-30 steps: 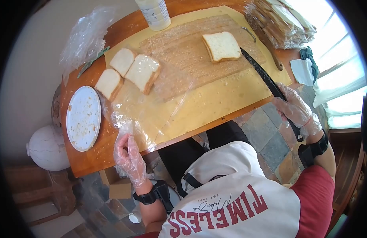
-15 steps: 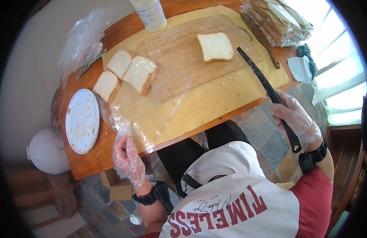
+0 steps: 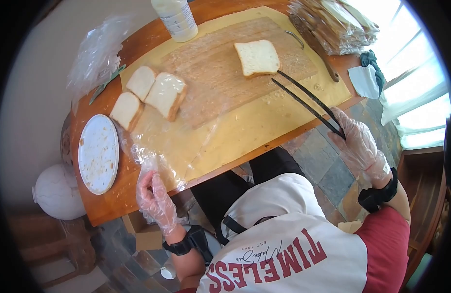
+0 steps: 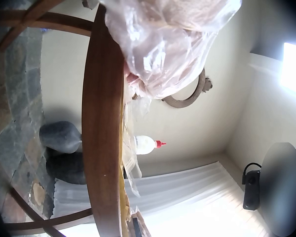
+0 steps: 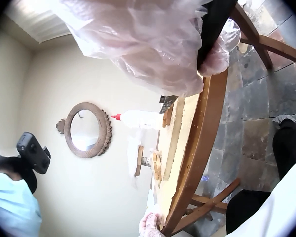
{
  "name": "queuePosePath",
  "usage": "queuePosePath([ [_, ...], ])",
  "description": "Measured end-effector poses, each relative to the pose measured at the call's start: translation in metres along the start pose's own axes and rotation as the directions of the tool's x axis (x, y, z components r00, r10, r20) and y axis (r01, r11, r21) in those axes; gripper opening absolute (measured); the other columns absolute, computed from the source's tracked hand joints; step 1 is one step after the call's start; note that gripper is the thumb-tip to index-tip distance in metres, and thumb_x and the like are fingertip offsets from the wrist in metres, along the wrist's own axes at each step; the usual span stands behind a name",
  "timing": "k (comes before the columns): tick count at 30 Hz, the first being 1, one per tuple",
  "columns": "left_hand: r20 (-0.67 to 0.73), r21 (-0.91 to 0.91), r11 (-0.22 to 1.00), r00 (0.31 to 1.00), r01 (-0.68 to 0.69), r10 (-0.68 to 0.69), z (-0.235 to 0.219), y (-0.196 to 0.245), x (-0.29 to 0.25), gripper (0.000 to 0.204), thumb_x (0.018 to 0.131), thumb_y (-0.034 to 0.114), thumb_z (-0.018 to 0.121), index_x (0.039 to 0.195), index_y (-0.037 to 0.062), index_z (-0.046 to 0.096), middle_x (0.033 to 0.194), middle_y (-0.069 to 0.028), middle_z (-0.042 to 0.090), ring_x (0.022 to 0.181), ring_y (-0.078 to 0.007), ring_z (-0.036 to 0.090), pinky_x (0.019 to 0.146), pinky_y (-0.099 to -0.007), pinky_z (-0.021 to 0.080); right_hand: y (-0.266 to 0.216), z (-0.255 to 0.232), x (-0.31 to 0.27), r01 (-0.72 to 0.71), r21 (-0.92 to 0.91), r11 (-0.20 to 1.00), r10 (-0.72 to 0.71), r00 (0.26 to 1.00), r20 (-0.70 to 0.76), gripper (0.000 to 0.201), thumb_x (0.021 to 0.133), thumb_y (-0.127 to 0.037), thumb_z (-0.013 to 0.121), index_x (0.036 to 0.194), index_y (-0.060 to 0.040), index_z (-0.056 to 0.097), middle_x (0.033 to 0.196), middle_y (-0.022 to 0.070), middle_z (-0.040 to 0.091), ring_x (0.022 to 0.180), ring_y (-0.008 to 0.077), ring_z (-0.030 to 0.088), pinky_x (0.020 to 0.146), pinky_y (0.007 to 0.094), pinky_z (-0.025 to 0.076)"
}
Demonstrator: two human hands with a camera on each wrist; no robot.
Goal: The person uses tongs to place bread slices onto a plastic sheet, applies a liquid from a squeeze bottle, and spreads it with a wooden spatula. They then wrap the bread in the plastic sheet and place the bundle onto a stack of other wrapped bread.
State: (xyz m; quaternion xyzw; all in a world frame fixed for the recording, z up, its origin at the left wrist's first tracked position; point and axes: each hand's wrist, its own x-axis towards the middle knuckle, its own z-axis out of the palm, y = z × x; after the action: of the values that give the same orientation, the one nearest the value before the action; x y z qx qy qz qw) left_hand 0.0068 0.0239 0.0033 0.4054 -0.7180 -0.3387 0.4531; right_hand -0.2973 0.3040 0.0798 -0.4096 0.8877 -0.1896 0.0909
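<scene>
My gloved right hand [image 3: 359,144] grips black tongs [image 3: 303,90] near their joined end, with the two arms spread apart. The tong tips are at the near right edge of a white bread slice [image 3: 257,57] on the wooden cutting board [image 3: 206,58]. At the table's front edge my gloved left hand [image 3: 158,202] pinches the edge of a clear plastic bag [image 3: 169,151] between thumb and fingers. That bag stretches toward more bread [image 3: 165,95] on the left of the table. In the left wrist view the glove [image 4: 163,49] hides most of the fingers.
An oval white plate [image 3: 98,154] with crumbs lies at the left. A bottle [image 3: 175,22] stands behind the board. Stacked bagged items [image 3: 335,27] and a wooden-handled knife [image 3: 315,44] lie at the back right. Loose clear bags [image 3: 96,56] are at the back left.
My right hand has turned the tongs so both arms show spread, and moved their tips against the lone slice. My left hand still holds the bag edge, almost unmoved.
</scene>
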Motion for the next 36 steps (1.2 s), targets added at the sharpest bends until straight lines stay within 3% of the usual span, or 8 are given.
queuePosePath([
  [4,0.004,0.025,1.0,1.0,-0.011,0.011,-0.001,0.001,0.0,0.016,0.091,0.009,0.059,0.101,-0.0026,0.063,0.104,-0.0084,0.063,0.098,-0.0164,0.057,0.092,-0.0308,0.043,0.005,0.002,0.003,0.028,-0.116,0.993,-0.026,0.999,0.024,0.041,0.082,-0.01,0.063,0.122,-0.0035,0.054,0.076,0.0238,0.06,0.071,0.0383,0.062,0.063,0.0415,0.048],
  [13,-0.005,0.001,1.0,1.0,-0.003,0.003,0.0,-0.002,0.001,0.016,0.09,0.008,0.059,0.101,-0.0032,0.063,0.102,-0.0082,0.063,0.097,-0.0159,0.057,0.091,-0.0304,0.044,0.015,0.002,0.004,0.009,-0.019,1.0,-0.009,1.0,-0.004,0.038,0.083,-0.009,0.062,0.12,-0.0037,0.055,0.075,0.0222,0.06,0.072,0.038,0.062,0.064,0.0417,0.048],
  [16,-0.008,-0.001,1.0,1.0,-0.015,0.015,0.0,-0.001,0.001,0.015,0.09,0.007,0.06,0.102,-0.0035,0.062,0.097,-0.0078,0.062,0.087,-0.0132,0.055,0.081,-0.0268,0.045,0.005,-0.003,0.004,-0.063,0.001,0.998,0.063,0.998,0.028,0.037,0.083,-0.01,0.062,0.119,-0.0037,0.055,0.075,0.0222,0.059,0.072,0.0385,0.061,0.064,0.0408,0.048],
  [19,-0.016,0.002,1.0,1.0,-0.012,0.012,0.001,0.001,0.001,0.015,0.09,0.006,0.061,0.101,-0.0032,0.062,0.097,-0.0069,0.062,0.083,-0.0121,0.054,0.078,-0.0256,0.045,0.004,-0.004,0.006,-0.059,0.088,0.994,0.058,0.998,0.016,0.033,0.085,-0.011,0.06,0.117,-0.0045,0.055,0.07,0.0152,0.058,0.064,0.032,0.06,0.061,0.0386,0.047],
  [22,0.0,0.006,1.0,1.0,0.016,-0.016,0.0,0.002,0.0,0.016,0.09,0.009,0.06,0.101,-0.0025,0.063,0.101,-0.0074,0.064,0.095,-0.0156,0.057,0.09,-0.0303,0.044,-0.003,-0.012,0.011,-0.18,0.33,0.927,0.137,0.979,0.15,0.029,0.087,-0.014,0.057,0.114,-0.0054,0.055,0.066,0.0047,0.054,0.055,0.0192,0.055,0.055,0.0335,0.045],
  [25,0.007,0.011,1.0,1.0,0.021,-0.021,-0.001,0.002,0.001,0.016,0.09,0.009,0.06,0.101,-0.0026,0.063,0.1,-0.0074,0.064,0.095,-0.0156,0.057,0.09,-0.0303,0.044,-0.006,-0.013,0.022,-0.347,0.366,0.864,0.228,0.916,0.331,0.034,0.093,-0.018,0.054,0.125,-0.0074,0.05,0.067,-0.0052,0.046,0.052,0.004,0.045,0.046,0.0227,0.04],
  [28,-0.011,-0.001,1.0,1.0,-0.007,0.007,0.0,0.0,0.001,0.015,0.089,0.006,0.061,0.1,-0.0032,0.062,0.095,-0.0067,0.062,0.082,-0.0121,0.054,0.078,-0.0256,0.045,-0.012,-0.014,0.029,-0.382,0.394,0.836,0.237,0.899,0.369,0.033,0.093,-0.017,0.053,0.124,-0.0073,0.05,0.066,-0.0049,0.044,0.05,0.0039,0.045,0.044,0.0198,0.039],
  [36,-0.022,0.011,1.0,1.0,-0.02,0.02,0.001,-0.001,0.002,0.015,0.088,0.006,0.061,0.1,-0.0034,0.063,0.094,-0.0069,0.062,0.082,-0.0121,0.054,0.077,-0.0255,0.045,-0.008,-0.016,0.029,-0.474,0.532,0.702,0.263,0.867,0.424,0.023,0.092,-0.015,0.054,0.113,-0.0069,0.053,0.065,-0.0056,0.045,0.05,0.0018,0.044,0.043,0.0185,0.037],
])
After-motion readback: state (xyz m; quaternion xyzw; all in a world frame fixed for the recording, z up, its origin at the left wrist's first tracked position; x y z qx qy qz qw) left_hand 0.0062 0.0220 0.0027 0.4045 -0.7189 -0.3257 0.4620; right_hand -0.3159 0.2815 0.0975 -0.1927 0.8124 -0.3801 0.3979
